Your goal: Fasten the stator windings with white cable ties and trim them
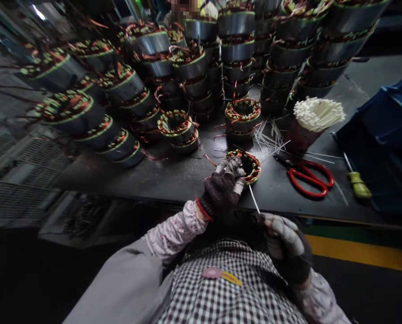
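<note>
A motor stator [254, 167] with copper windings lies near the front edge of the dark table. My gloved left hand [226, 182] is closed on its left side, fingers over the rim. In front of the stator, my gloved right hand [283, 236] pinches the lower end of a thin white cord or tie [254, 199], whose other end meets the stator's near rim. Whether that end is threaded through the windings I cannot tell. Just behind stands a small stack of stators [243, 118].
Stacks of stators [236, 27] fill the back and left. To the right are loose white sticks [270, 135], a cup [300, 137] of white sticks, red-handled scissors [310, 177], a screwdriver [359, 185] and blue bins [386, 117]. A person [207, 10] is behind the stacks.
</note>
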### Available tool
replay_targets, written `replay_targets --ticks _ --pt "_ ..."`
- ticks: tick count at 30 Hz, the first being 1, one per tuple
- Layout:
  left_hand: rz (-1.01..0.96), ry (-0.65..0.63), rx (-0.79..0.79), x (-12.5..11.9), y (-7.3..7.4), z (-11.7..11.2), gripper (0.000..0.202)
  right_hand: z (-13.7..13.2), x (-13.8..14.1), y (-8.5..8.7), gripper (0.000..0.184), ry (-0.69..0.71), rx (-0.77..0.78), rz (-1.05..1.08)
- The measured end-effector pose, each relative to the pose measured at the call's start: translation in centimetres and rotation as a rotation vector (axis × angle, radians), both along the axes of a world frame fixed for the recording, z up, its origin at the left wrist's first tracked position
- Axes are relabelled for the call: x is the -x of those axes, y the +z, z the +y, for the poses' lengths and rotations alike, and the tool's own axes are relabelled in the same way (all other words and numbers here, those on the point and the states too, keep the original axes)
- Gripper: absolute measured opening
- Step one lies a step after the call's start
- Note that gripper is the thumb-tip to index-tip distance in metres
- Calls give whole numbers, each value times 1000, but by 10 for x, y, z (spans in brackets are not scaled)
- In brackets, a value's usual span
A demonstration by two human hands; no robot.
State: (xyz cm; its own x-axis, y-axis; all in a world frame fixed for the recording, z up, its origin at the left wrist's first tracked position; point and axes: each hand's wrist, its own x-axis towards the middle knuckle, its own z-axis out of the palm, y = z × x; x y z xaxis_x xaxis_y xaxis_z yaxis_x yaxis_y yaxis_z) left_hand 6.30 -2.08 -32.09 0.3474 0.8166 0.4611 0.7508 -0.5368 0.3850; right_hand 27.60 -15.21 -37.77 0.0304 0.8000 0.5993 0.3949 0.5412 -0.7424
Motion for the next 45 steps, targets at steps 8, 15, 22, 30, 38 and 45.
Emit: replay_targets --ticks 8,15,22,30,38,45 --pt "-296 45 121 -9 9 -1 28 59 21 57 10 -46 135 217" --pt "-259 109 87 -17 9 -6 25 68 15 56 26 5 371 273" --pt "-456 -190 79 -4 13 2 10 66 24 67 26 -43 378 333" --pt "-410 -193 102 0 15 3 8 79 28 77 31 -65 472 227" --pt "-431 -208 122 0 15 3 9 72 28 76 28 -114 439 244" --pt "-396 -219 122 0 16 3 9 70 26 74 27 -150 446 247"
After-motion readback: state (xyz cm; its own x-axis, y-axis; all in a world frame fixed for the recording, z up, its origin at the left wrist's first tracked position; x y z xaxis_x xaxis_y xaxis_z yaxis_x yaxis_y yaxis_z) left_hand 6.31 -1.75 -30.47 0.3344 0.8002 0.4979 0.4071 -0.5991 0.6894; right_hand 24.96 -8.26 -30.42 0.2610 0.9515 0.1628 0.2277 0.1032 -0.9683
